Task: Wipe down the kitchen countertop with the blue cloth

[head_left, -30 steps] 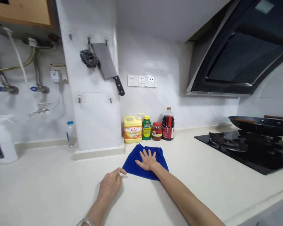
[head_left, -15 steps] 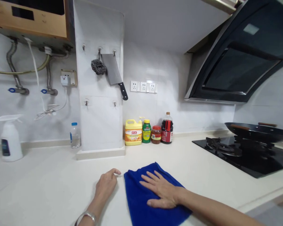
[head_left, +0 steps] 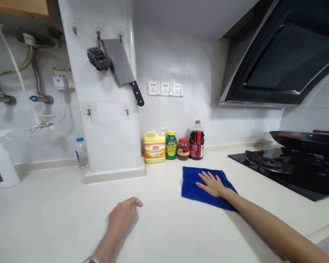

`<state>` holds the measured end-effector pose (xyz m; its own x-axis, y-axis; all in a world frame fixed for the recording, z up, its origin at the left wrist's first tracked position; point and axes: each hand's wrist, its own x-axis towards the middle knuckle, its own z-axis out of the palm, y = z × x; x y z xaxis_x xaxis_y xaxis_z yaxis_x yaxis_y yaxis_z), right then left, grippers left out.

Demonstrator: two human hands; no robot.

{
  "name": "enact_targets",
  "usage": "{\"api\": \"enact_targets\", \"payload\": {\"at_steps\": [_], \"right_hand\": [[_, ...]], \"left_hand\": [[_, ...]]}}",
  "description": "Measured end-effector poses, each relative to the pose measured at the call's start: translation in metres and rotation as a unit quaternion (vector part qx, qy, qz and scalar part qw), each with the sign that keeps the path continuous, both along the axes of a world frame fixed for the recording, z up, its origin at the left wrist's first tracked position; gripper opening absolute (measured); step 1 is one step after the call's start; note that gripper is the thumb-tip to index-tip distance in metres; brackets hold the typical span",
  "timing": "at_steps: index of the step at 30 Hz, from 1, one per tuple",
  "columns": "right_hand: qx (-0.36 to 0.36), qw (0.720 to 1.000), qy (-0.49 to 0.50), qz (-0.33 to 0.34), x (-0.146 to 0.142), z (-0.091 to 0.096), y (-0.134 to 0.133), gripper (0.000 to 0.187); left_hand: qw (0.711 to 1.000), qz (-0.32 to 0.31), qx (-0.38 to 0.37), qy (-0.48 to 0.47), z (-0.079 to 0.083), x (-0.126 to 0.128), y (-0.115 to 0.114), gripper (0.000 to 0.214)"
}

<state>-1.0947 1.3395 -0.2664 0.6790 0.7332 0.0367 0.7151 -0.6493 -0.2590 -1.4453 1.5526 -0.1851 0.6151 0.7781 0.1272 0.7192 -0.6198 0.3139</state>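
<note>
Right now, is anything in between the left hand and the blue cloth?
Nothing that I can see. The left hand is off to the left of the blue cloth, which lies under the right hand. The yellow jug stands farther back by the wall, not between them.

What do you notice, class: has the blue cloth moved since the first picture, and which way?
Yes. The blue cloth, under the right hand, has moved rightward, closer to the fixed black cooktop.

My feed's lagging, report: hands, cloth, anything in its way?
Right hand flat on blue cloth, spread on counter. Left hand off it, loosely curled. Red-lidded jar, dark bottle beyond, not touching.
</note>
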Motion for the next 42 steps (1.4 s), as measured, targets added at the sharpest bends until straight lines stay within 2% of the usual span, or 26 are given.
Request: {"api": "enact_targets", "payload": {"at_steps": [4,7,15,21,25,30,35,42], "right_hand": [[-0.021,0.997,0.020,-0.069,0.007,0.013,0.050,0.091],[-0.026,0.997,0.032,-0.059,-0.002,0.024,0.085,0.090],[-0.005,0.995,0.029,0.097,-0.059,0.046,0.157,0.088],[0.046,0.973,0.019,0.227,-0.096,0.052,0.180,0.087],[0.055,0.958,0.018,0.282,-0.104,0.051,0.173,0.084],[0.058,0.946,0.009,0.319,-0.120,0.050,0.145,0.083],[0.061,0.929,-0.004,0.366,-0.153,0.047,0.099,0.084],[0.085,0.907,0.012,0.413,-0.192,0.039,0.019,0.084]], "left_hand": [[1.000,0.003,0.004,0.001,-0.003,0.003,0.002,0.046],[1.000,0.003,0.004,0.005,-0.002,0.003,0.002,0.046],[1.000,0.016,-0.001,0.013,-0.002,0.003,0.002,0.047],[1.000,0.021,0.004,0.016,0.002,0.005,0.000,0.046],[1.000,0.015,-0.004,0.010,0.002,0.004,0.000,0.046],[0.998,0.001,-0.009,-0.059,0.002,0.001,0.003,0.046],[0.990,-0.021,-0.003,-0.138,0.001,-0.004,0.005,0.046],[0.989,-0.050,0.004,-0.140,-0.001,-0.007,0.008,0.047]]}}
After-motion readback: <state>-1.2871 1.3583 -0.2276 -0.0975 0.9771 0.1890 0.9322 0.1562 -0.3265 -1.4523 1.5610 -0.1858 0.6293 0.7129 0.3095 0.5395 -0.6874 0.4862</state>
